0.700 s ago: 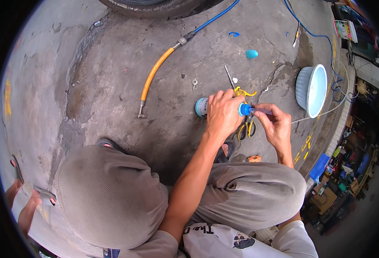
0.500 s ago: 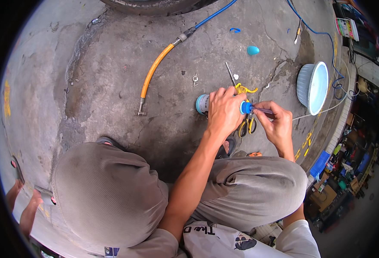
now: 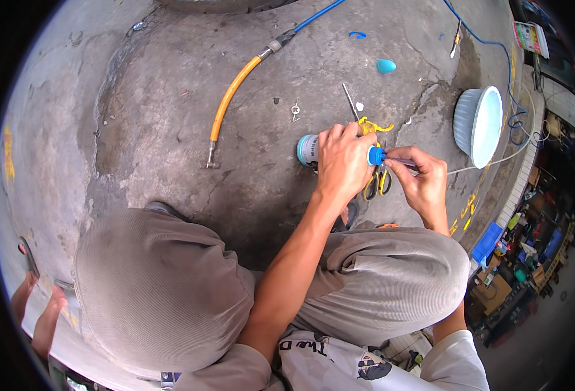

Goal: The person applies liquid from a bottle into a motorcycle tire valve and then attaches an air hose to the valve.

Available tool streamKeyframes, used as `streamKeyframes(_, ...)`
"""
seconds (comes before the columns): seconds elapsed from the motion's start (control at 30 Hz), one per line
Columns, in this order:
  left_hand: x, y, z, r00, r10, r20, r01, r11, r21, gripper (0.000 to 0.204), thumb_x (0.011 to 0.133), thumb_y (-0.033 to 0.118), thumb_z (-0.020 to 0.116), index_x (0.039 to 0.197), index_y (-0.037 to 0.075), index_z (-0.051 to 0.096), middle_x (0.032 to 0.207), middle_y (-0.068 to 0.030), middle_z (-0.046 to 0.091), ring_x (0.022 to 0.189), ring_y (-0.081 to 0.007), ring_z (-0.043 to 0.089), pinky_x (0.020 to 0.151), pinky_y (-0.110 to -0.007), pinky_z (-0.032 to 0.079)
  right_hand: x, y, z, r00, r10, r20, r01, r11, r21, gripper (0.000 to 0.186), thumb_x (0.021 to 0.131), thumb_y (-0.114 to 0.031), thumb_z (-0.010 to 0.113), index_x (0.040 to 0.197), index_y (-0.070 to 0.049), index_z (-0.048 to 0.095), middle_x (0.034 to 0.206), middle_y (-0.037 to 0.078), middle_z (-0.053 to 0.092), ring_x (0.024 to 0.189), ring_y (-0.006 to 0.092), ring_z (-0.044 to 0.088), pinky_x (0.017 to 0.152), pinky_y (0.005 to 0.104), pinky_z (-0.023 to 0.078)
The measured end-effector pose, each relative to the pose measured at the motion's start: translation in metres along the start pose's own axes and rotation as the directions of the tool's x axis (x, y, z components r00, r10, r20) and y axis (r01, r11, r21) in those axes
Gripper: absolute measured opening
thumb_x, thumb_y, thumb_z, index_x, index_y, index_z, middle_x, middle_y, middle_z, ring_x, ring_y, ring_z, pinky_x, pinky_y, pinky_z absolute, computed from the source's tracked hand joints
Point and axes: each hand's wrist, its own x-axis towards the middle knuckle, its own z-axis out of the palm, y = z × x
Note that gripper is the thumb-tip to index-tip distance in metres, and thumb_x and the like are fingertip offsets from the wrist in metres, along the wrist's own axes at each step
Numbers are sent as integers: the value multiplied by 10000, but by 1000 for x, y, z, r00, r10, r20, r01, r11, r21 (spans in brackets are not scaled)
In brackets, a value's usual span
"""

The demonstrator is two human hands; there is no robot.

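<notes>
Gripping a blue-capped bottle [image 3: 308,150] above and right of the frame's centre, the left hand [image 3: 343,159] wraps its body; the right hand [image 3: 423,181] pinches a slim rod [image 3: 402,161] by the cap [image 3: 377,156], near yellow-and-black scissors [image 3: 371,188].

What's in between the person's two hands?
The container's blue cap sits between the left hand and right hand, with scissors handles visible on the floor below, in the head view.

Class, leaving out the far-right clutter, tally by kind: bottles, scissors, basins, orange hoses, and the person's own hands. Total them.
Light blue cylindrical bottle with blue cap: 1
Yellow and black looped scissors: 1
Pale blue round ribbed basin: 1
Orange flexible hose: 1
Left hand and right hand, bare: 2
Total: 6
</notes>
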Motion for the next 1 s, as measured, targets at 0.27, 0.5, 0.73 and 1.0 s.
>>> streamKeyframes(0.27, -2, 13, 6, 998, 51, 38, -52, 998, 32, 198, 788, 187, 776, 974, 125, 751, 977, -90, 633, 1006, -331, 593, 907, -475, 435, -18, 5, -5, 999, -18, -50, 15, 997, -70, 148, 817, -32, 829, 920, -4, 726, 875, 122, 765, 794, 269, 760, 702, 348, 584)
streamKeyframes(0.5, -2, 4, -17, 995, 36, -91, -38, 999, -11, 354, 802, 159, 759, 1144, 98, 695, 1054, -128, 653, 1043, -353, 606, 922, -475, 448, 15, -18, 8, 999, 48, -10, -49, 999, -14, 183, 805, -63, 843, 853, 28, 692, 819, 152, 742, 726, 235, 730, 670, 343, 557)
streamKeyframes(0.73, 13, -42, -69, 878, -271, -395, 141, 934, -328, 387, 1032, 222, 633, 1316, -8, 509, 1201, -271, 660, 1116, -456, 651, 933, -495, 508, 140, -97, 52, 837, -344, 425, 198, 915, 351, 315, 981, -281, 722, 1045, 26, 741, 956, 131, 779, 846, 191, 732, 764, 354, 568)
streamKeyframes(1.0, 89, -60, -184, 862, -165, -480, 254, 959, 128, 480, 1009, 249, 661, 1377, 90, 397, 1234, -289, 668, 1137, -476, 656, 942, -516, 502, 250, -78, 78, 756, -331, 565, 15, 872, 490, 310, 1036, -286, 645, 1221, -49, 716, 1175, 72, 743, 1087, 178, 698, 904, 361, 555)
